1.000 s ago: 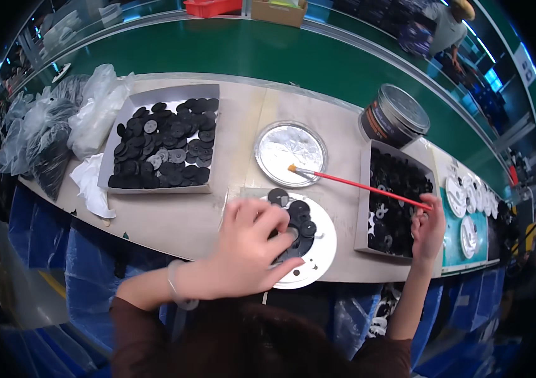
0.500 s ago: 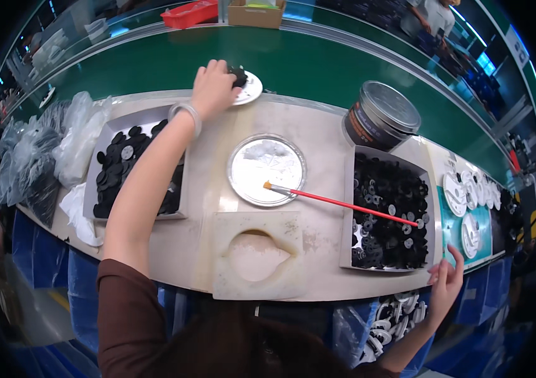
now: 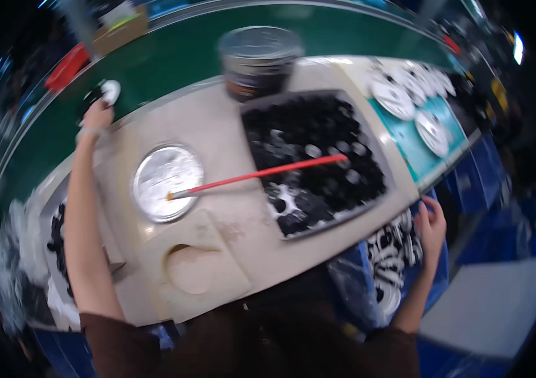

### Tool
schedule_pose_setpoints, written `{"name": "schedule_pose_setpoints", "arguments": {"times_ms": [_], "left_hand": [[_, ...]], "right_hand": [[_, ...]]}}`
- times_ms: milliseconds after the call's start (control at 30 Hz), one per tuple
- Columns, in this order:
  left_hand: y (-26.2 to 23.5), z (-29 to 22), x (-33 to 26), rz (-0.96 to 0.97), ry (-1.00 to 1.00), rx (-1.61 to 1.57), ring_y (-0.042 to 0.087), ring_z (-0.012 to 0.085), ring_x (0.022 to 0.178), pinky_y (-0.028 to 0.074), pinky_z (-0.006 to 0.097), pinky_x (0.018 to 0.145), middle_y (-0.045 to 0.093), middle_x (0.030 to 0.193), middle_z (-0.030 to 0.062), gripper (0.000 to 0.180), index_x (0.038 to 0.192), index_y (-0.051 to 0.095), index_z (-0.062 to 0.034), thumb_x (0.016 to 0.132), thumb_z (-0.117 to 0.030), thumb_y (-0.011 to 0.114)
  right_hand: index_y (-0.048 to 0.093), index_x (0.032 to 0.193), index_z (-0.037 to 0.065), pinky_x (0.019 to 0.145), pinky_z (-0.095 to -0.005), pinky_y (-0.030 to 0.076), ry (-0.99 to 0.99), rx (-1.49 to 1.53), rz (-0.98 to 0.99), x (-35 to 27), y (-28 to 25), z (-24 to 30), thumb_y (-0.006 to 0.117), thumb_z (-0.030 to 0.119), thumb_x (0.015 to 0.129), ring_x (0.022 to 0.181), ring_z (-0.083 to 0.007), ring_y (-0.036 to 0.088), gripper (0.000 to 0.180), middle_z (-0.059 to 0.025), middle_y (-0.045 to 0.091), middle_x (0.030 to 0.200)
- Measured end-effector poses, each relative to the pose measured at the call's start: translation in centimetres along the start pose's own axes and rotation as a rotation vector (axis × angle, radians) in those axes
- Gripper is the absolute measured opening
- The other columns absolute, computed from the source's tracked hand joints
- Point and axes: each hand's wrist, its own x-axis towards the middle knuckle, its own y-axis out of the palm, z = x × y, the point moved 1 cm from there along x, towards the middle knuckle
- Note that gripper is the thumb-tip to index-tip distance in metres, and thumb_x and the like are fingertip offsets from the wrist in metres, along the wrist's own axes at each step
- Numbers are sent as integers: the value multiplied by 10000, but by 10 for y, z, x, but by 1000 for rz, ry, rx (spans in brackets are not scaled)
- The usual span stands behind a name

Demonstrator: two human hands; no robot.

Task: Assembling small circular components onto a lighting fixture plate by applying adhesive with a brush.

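The green belt point(image 3: 173, 57) runs past my bench, and my left hand point(image 3: 96, 116) reaches to its edge, fingers curled, touching the small white plate point(image 3: 110, 91) of dark discs; whether they grip it I cannot tell. The big tray point(image 3: 318, 157) holds black discs, a red-handled brush point(image 3: 262, 173) lying from it into the round silver dish point(image 3: 167, 181). My right hand point(image 3: 432, 220) hangs over a bag of white rings point(image 3: 391, 252), fingers loosely bent. Half a second ago my left hand reached the same plate, and my right was lower.

The left hand point(image 3: 96, 118) has carried the white plate point(image 3: 110, 92) from the recessed pad point(image 3: 190, 269) out onto the green belt point(image 3: 173, 60); the view has swung right.
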Motion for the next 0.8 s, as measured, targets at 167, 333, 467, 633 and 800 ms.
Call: {"name": "schedule_pose_setpoints", "arguments": {"times_ms": [167, 333, 467, 633, 800], "left_hand": [[-48, 21, -24, -86, 357, 55, 589, 308, 938, 440, 337, 819, 602, 995, 202, 313, 1087, 537, 8, 795, -107, 531], [-91, -79, -126, 78, 288, -542, 319, 4, 581, 240, 166, 499, 476, 748, -65, 152, 996, 566, -23, 889, -100, 490], [-134, -106, -240, 29, 240, -473, 323, 16, 559, 229, 169, 479, 453, 707, -37, 167, 977, 562, 0, 888, -123, 493], [-129, -74, -310, 178, 177, -479, 390, 55, 670, 316, 173, 598, 479, 810, -8, 193, 1042, 538, -15, 899, -127, 475], [-114, -43, -325, 229, 140, -561, 396, 59, 684, 317, 175, 627, 461, 801, -4, 173, 1024, 533, -12, 904, -111, 458]], "right_hand": [[607, 950, 64, 591, -302, 458, 98, -329, -127, 20, 4, -75, 579, 289, 817, 608, -185, 614, 263, -91, 624, 632], [629, 867, 6, 516, -315, 488, 433, -420, 17, 13, 4, -219, 569, 167, 767, 595, -159, 615, 199, -94, 639, 697], [596, 762, 16, 518, -381, 520, 844, -198, 177, -13, 49, -330, 570, 108, 734, 616, -207, 587, 100, -98, 603, 732], [524, 1037, 71, 676, -425, 492, 1017, 19, 344, -55, 81, -343, 511, 140, 790, 844, -192, 522, 256, -71, 525, 961], [490, 1151, 125, 695, -403, 432, 989, -36, 338, -55, 93, -363, 501, 174, 806, 879, -189, 491, 349, -51, 508, 956]]}}
